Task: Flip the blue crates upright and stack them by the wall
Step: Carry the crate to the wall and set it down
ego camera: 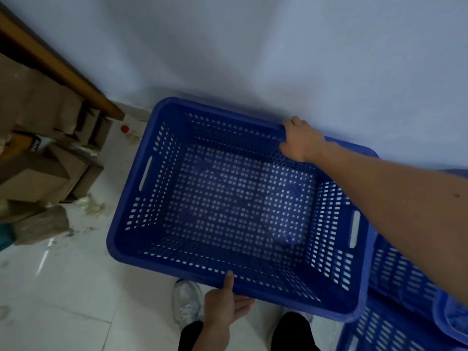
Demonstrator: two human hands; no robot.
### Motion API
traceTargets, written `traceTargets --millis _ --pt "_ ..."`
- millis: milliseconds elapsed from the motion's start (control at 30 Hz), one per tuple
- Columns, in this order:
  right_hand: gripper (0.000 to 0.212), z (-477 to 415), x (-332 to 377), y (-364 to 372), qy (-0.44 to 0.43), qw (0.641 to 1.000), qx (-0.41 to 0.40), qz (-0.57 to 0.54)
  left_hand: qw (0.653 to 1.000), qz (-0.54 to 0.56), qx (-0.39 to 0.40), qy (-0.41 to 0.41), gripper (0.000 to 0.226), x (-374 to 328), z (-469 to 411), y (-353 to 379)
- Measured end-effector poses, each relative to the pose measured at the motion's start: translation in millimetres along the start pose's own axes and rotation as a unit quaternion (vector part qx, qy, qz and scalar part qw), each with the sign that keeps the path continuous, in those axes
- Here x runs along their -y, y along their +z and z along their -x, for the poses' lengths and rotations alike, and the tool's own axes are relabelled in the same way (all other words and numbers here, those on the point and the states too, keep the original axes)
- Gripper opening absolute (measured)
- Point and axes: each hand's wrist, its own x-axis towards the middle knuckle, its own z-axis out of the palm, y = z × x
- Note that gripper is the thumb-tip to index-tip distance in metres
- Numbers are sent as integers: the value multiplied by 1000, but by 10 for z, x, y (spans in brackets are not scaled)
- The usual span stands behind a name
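- Two hands hold one blue crate (238, 206) in the head view, its open top facing up, so the flip looks done for this one.
- Right hand (301, 139) reaches across to the far rim, next to the wall (253, 46); its fingers (286, 145) curl over that rim and grip it.
- Left hand (225, 307) pinches the near rim: the thumb lies up the inside of the near wall and the other fingers go beneath, mostly hidden.
- Whether the crate rests on the floor (63, 287) or hangs just above it I cannot tell; a shoe (187, 302) shows under its near edge, which suggests it is lifted.
- More crates (405, 282) lie just beside it at the right, partly cut off by the frame; which way up they lie I cannot tell.
- Cardboard boxes (38, 173) are piled at the left, apart from the crate.
- Step in hand, as I judge it: placing the righted crate against the wall.
- Next move calls for keeping it level, setting its far side close to the wall, then letting go with both hands and turning to the crates at the right.
- Later crates would need their rims lined up squarely to stack on this one.
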Motion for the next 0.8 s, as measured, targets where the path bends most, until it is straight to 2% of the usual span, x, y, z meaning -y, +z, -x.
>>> traceTargets --millis 67,100,133,167,200,233,267,300,400,433,567,633,733,767,800 --pt "65 273 70 123 -35 998 -51 -7 994 -106 -9 28 59 10 57 -56" --pt "66 440 120 212 -55 997 -54 -18 980 -189 -25 59 64 5 71 -104" --pt "66 627 180 314 -75 996 -40 -32 952 -285 -47 103 66 0 80 -164" --pt "64 819 238 433 -93 995 -14 -43 903 -393 -71 157 65 -26 90 -222" --pt "60 1020 296 560 -106 993 17 -54 831 -503 -95 216 63 -65 109 -278" --pt "55 1221 351 696 -115 990 49 -64 744 -597 -118 276 60 -121 151 -318" --pt "51 1412 409 826 -121 987 79 -74 666 -654 -139 332 54 -193 199 -337" --pt "48 1607 469 949 -123 983 108 -82 609 -679 -147 383 48 -270 251 -354" --pt "45 2105 623 1283 -115 971 184 -97 504 -695 -129 497 38 -489 258 -444" --pt "48 2229 664 1380 -116 968 201 -95 480 -717 -113 492 43 -553 218 -506" --pt "58 2558 744 1607 -111 961 248 -56 403 -833 -72 371 61 -739 79 -715" --pt "57 2599 751 1643 -112 960 254 -28 382 -844 -69 370 70 -772 50 -745" --pt "55 2584 766 1664 -148 959 238 49 326 -861 -53 386 110 -782 63 -737" --pt "55 2579 775 1666 -163 956 231 73 309 -864 -55 393 112 -787 67 -736" --pt "55 2583 790 1671 -172 955 224 90 291 -869 -63 396 101 -795 76 -723"
